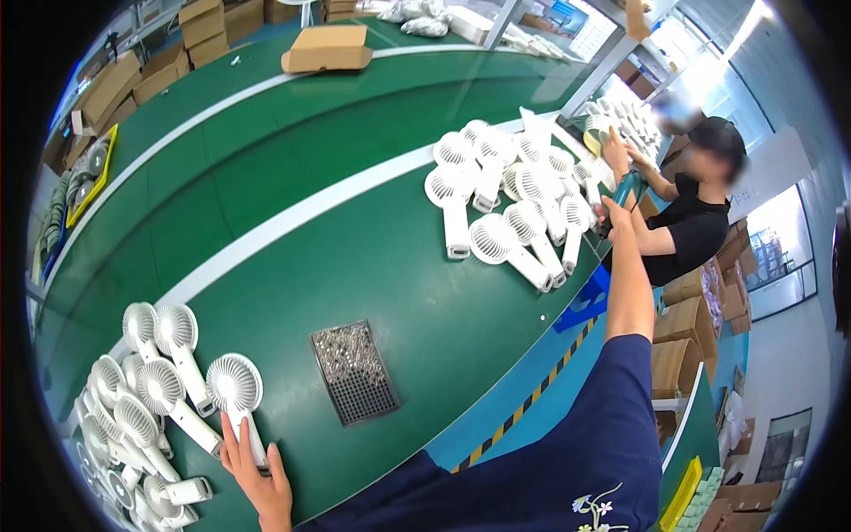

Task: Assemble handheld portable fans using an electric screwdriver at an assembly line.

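Observation:
At the lower left, a white handheld fan point(234, 383) lies grille up on the green table. My left hand point(257, 470) is on its handle, with fingers along one side and the thumb at the other. Far to the right, my right arm is stretched out, and my right hand point(613, 215) is closed round a teal electric screwdriver point(626, 189), beside a heap of white fans point(529, 226). Part of that grip is hidden. Between my hands lies a black perforated tray point(368, 406), partly covered with small metal screws point(347, 352).
More white fans point(142, 421) are heaped at the left edge. A co-worker in black point(678, 217) stands at the right, hands near a yellow-green object point(596, 133). A flat cardboard box point(328, 49) lies on the far side. Cartons point(687, 328) stand on the right.

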Action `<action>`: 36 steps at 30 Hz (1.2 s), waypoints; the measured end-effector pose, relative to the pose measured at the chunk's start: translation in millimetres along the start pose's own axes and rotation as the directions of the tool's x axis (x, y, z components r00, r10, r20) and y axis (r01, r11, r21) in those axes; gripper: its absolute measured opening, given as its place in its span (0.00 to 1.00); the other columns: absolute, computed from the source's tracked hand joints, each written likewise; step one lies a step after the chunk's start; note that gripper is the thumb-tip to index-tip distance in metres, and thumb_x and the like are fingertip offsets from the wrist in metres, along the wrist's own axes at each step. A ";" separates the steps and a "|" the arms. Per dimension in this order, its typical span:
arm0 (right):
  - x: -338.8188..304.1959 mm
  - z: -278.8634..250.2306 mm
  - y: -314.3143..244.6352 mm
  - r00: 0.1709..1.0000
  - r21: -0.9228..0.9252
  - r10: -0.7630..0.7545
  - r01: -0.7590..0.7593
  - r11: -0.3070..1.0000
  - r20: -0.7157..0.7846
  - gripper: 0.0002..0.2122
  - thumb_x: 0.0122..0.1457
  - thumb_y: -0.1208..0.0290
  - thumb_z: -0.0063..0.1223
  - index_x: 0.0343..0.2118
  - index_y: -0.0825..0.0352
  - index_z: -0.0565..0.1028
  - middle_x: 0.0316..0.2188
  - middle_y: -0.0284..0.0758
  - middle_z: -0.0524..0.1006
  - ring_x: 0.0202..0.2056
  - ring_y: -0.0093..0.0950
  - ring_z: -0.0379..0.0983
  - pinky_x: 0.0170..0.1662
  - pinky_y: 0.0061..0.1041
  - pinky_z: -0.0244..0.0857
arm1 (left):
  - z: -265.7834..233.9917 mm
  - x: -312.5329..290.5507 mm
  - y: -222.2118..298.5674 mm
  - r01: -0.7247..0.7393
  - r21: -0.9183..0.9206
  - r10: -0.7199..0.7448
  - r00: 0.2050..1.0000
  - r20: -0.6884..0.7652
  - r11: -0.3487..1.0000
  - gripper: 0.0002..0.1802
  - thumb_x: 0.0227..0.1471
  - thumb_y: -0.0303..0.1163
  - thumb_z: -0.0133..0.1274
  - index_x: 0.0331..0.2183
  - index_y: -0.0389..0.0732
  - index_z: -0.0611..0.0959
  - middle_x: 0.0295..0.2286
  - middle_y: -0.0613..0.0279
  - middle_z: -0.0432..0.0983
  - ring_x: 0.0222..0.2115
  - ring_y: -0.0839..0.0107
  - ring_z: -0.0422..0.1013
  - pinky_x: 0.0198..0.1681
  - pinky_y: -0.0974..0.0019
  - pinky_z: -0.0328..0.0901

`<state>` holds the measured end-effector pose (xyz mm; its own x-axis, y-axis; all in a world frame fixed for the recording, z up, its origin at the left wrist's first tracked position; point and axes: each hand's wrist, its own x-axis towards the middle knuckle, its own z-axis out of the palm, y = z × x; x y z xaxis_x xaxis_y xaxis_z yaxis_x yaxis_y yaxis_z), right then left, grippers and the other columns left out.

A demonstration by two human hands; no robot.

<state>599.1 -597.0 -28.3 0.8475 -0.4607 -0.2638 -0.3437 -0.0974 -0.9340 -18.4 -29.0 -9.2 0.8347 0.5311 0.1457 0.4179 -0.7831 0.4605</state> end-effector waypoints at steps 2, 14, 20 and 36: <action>-10.7 2.3 -7.6 0.926 -0.064 0.043 -0.021 0.998 0.376 0.13 0.56 0.59 0.59 0.34 0.65 0.76 0.24 0.35 0.78 0.22 0.26 0.71 0.26 0.26 0.65 | -5.6 -0.8 6.0 0.017 0.019 -0.018 0.999 0.046 1.000 0.27 0.56 0.33 0.46 0.56 0.32 0.69 0.61 0.39 0.53 0.61 0.45 0.53 0.62 0.48 0.43; -368.7 13.4 4.9 0.614 0.696 -0.764 0.460 0.551 0.199 0.37 0.59 0.33 0.33 0.49 0.69 0.67 0.24 0.34 0.70 0.12 0.19 0.57 0.13 0.18 0.50 | -32.4 42.1 4.0 -0.313 -0.011 0.285 0.849 0.444 0.950 0.31 0.50 0.30 0.48 0.57 0.39 0.69 0.62 0.55 0.55 0.57 0.50 0.56 0.56 0.49 0.51; -501.6 134.9 45.7 0.359 0.916 -0.843 -0.113 0.385 0.399 0.37 0.53 0.28 0.40 0.52 0.60 0.64 0.23 0.35 0.69 0.14 0.26 0.61 0.18 0.26 0.59 | 3.2 46.2 14.4 -0.359 -0.095 0.371 0.885 0.280 0.929 0.27 0.45 0.33 0.59 0.51 0.50 0.77 0.56 0.65 0.64 0.47 0.55 0.59 0.51 0.55 0.55; -515.4 204.4 59.5 0.410 0.876 -0.783 -0.097 0.473 0.468 0.41 0.53 0.24 0.25 0.53 0.61 0.63 0.21 0.34 0.67 0.12 0.24 0.59 0.14 0.25 0.55 | 20.9 48.2 39.5 -0.255 -0.286 0.323 0.919 0.227 0.924 0.30 0.42 0.29 0.61 0.51 0.40 0.76 0.58 0.60 0.64 0.40 0.61 0.64 0.48 0.62 0.57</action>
<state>224.6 -185.1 2.9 0.8057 0.3006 0.5103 0.1097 0.7709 -0.6274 45.8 -41.1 -2.3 0.9833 0.1614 0.0844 0.0709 -0.7662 0.6386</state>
